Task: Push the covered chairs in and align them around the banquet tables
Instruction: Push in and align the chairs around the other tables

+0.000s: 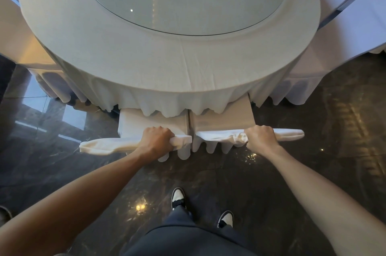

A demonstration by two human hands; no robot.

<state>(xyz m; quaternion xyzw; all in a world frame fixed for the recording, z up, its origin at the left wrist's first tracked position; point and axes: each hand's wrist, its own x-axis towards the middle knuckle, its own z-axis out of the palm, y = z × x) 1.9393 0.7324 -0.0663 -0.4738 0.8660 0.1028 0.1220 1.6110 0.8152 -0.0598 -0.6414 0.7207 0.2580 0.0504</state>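
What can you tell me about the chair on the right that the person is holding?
The right chair wears a white fabric cover with a scalloped hem. Its seat is tucked partly under the tablecloth; its backrest top runs sideways toward the viewer. The right hand holds that top edge, bunching the cloth. It stands close beside the left chair on dark polished floor.

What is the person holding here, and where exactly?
Two covered chairs: the left hand grips the top edge of the left chair's back, the right hand grips the top of the right chair's back.
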